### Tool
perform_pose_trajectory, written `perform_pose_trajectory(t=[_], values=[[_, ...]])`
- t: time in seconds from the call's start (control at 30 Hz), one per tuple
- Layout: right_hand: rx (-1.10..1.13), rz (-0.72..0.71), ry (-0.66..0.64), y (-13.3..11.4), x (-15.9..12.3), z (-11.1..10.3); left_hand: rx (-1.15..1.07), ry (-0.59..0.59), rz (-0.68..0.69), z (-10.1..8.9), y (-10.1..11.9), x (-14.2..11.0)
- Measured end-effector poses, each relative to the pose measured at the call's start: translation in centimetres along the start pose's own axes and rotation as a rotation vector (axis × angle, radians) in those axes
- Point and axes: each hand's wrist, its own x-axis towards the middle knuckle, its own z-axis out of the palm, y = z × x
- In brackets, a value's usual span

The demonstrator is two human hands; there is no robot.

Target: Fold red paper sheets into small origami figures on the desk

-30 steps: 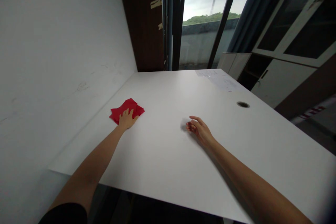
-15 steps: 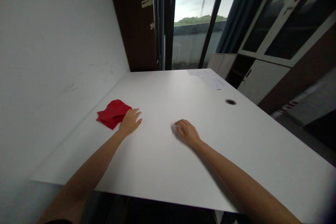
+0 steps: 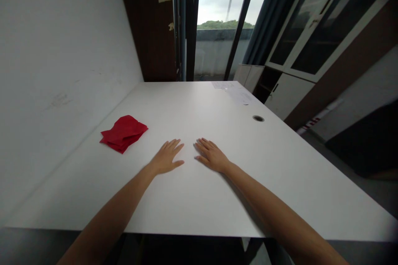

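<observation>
Left hand [image 3: 166, 157] has slid rightward off the red cloth [image 3: 123, 133] and now lies near it, just beside the right hand [image 3: 211, 155]. Two hands, both flat, fingers spread, gripping nothing. One folded cloth, close to the wall-side edge of the white desk [image 3: 192, 203]. One cable grommet [image 3: 258, 118], far right.

A bright red piece of thin, soft cloth [image 3: 123, 133] lies flat and is folded in some uneven layers, with crumpled edges and corners that do not meet neatly. It rests on the white table top [image 3: 202, 198], on the left part, near the white wall [image 3: 62, 70] but not touching it.
</observation>
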Motion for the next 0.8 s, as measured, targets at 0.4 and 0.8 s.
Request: perform_pose_trajectory(t=[0.4, 0.8], values=[[0.016, -0.016, -0.033, -1.5, 0.0, -0.7, 0.001, 0.001, 0.012, -0.5, 0.8, -0.7], [-0.023, -0.031, -0.047, -1.3, -0.3, -1.1, 0.080, -0.017, -0.017, -0.6, 1.0, -0.6]])
